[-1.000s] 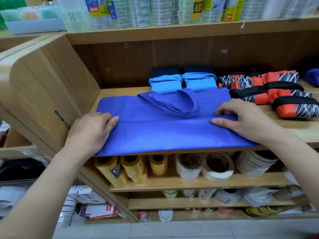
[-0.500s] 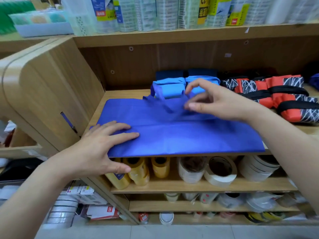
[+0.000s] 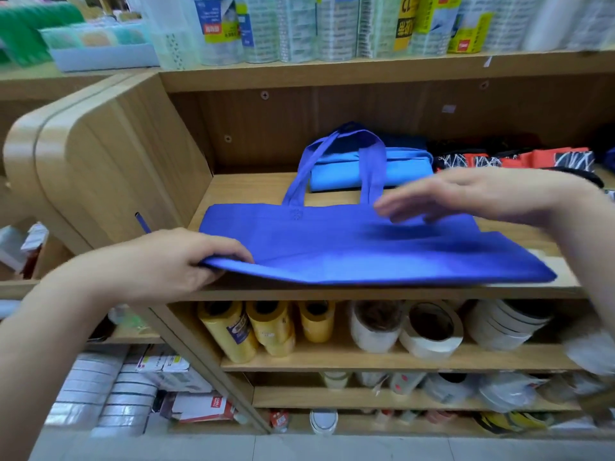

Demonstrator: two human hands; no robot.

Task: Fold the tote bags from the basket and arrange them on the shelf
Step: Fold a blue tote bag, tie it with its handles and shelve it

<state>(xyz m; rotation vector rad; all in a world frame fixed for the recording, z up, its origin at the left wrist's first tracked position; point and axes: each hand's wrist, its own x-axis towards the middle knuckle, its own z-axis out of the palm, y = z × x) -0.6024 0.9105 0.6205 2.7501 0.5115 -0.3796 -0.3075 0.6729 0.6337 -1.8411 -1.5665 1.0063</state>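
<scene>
A royal-blue tote bag [image 3: 349,251] lies flat on the wooden shelf [image 3: 253,189], its two handles [image 3: 336,168] flipped back toward the rear. My left hand [image 3: 173,261] grips the bag's near left corner and lifts it slightly off the shelf edge. Over the bag's right part, my right hand [image 3: 466,194] is blurred, palm down with its fingers stretched out; whether it touches the cloth I cannot tell. Behind the handles sit folded light-blue bags [image 3: 392,169], and to the right lie folded orange, black and white patterned bags [image 3: 532,159].
The shelf's rounded wooden side panel [image 3: 109,168] stands at the left. On the shelf below are yellow rolls [image 3: 253,327] and tape rolls [image 3: 429,331]. Packaged goods [image 3: 299,24] line the shelf above. Boxes and stacked tape fill the low left.
The handles, gathered on the bag a second ago, now lie stretched toward the back. My right hand let them go and moved right. My left hand went from pressing flat to gripping the corner.
</scene>
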